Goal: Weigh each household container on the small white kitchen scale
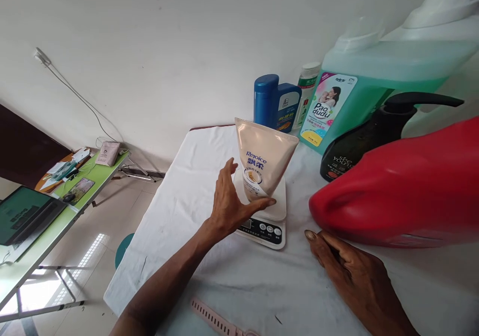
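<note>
Here the Rejoice tube [262, 161] stands cap-down on the platform of a small white kitchen scale [270, 215], near the middle of the worktop [179, 196], which is draped in a white cloth. Standing on its cap, the tube is top-heavy, and that seems to be why the left hand [230, 204] is cupped around its lower part: fingers spread wide and open, thumb stretched across the front near the cap, the palm close to the tube's left side. Whether the skin actually touches the tube I cannot tell; it looks more like a guard than a grip.

The right hand [350, 266] lies flat and relaxed on the cloth, fingers loosely extended, holding nothing, just beside a big red container [404, 186] lying on its side at the right.

Behind the scale the other toiletries are lined up out of the way: a blue bottle [276, 101] against the wall, a green jug [374, 77] with a Pao dudu label, and a dark pump bottle [359, 144] between the jug and the red container. A pink watch strap [213, 318] lies at the near edge. Off to the left, well apart, a green table [45, 226] carries a laptop [26, 216] and a phone [78, 190].
</note>
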`<state>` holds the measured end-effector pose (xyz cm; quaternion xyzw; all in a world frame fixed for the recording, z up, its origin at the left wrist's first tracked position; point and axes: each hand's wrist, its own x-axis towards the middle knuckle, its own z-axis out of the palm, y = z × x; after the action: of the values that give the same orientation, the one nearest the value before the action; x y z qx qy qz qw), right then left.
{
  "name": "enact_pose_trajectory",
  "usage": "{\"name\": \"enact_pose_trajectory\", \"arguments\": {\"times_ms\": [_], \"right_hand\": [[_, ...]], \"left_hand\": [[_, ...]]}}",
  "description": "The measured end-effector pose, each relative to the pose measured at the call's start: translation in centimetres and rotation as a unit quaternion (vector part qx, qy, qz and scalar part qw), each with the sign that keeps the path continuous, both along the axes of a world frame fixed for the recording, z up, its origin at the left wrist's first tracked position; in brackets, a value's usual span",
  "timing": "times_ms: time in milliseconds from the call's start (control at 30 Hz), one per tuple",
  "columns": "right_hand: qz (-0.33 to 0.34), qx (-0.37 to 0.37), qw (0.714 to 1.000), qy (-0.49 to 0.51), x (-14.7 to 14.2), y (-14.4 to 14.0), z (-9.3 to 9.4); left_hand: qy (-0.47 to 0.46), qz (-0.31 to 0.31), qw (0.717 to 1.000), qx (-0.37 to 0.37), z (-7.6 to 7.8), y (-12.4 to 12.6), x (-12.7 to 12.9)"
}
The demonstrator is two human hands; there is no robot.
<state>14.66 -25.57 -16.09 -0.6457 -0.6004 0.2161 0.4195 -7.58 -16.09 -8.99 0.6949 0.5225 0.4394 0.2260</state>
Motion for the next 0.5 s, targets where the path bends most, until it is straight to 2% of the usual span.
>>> {"name": "enact_pose_trajectory", "arguments": {"times_ms": [167,333,400,500], "right_hand": [[0.026,-0.016,0.999,0.03,-0.1,-0.1,0.6],[0.027,-0.018,0.999,0.032,0.0,0.0,0.6],[0.027,-0.027,0.999,0.035,0.1,0.0,0.4],[0.022,-0.043,0.998,0.038,0.1,-0.1,0.1]], "left_hand": [[0.031,0.031,0.998,-0.042,0.5,0.6,1.7],[-0.009,0.047,0.998,-0.031,1.1,1.7,1.1],[-0.012,0.068,0.997,-0.013,1.6,3.7,0.1],[-0.001,0.121,0.992,-0.019,1.9,8.7,-1.9]]}}
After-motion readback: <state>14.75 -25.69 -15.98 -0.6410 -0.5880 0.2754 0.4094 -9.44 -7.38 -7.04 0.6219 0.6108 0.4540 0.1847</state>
